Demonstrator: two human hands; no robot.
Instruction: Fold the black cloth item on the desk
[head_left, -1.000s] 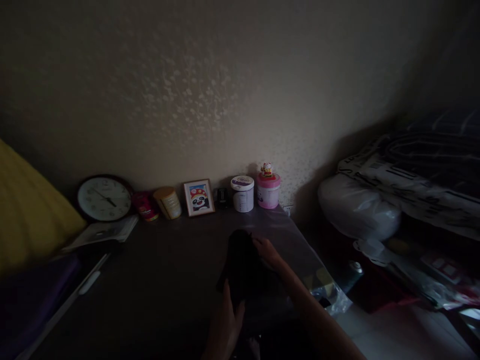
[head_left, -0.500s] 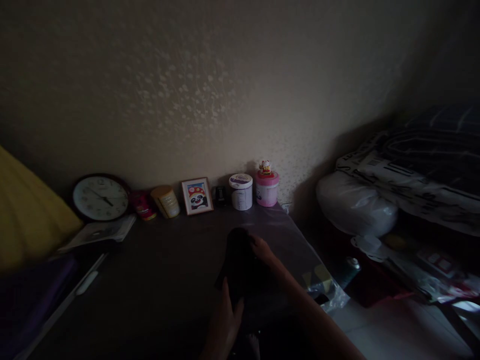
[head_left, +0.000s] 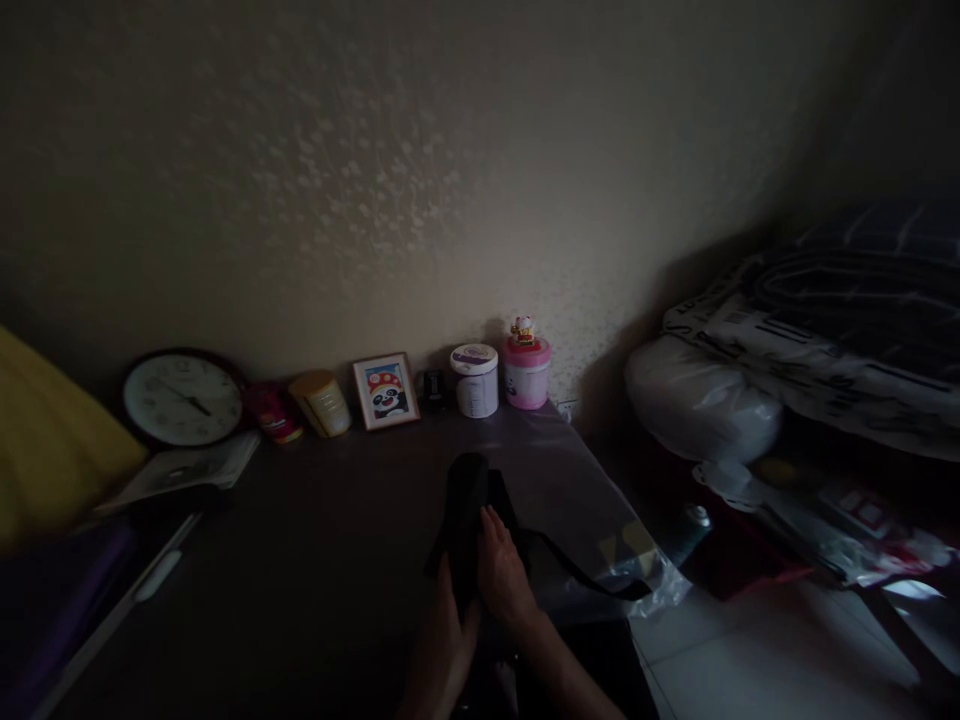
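Observation:
A black cloth bundle (head_left: 466, 510) with a rounded far end lies on the dark table in the head view; its kind is hard to make out in the dim light. From it a thin black strap (head_left: 581, 570) runs right to the table's edge. My left hand (head_left: 448, 635) grips the bundle's near end, thumb on one side and fingers on the other. Against the bundle's right side lies my right hand (head_left: 504, 575), fingers stretched out and flat. Both palms hide part of the black cloth.
Along the wall stand a clock (head_left: 182, 398), a magenta container (head_left: 274, 412), a yellow tub (head_left: 321, 403), a panda picture frame (head_left: 385, 392), a white tub (head_left: 475, 382) and a pink-lidded tub (head_left: 527, 375) with a figurine. Bagged bedding (head_left: 705, 400) is piled on the right.
My right hand has come back from the bundle's far right edge to its near right side and lies flatter. The strap now shows stretched out to the right. The view has shifted slightly.

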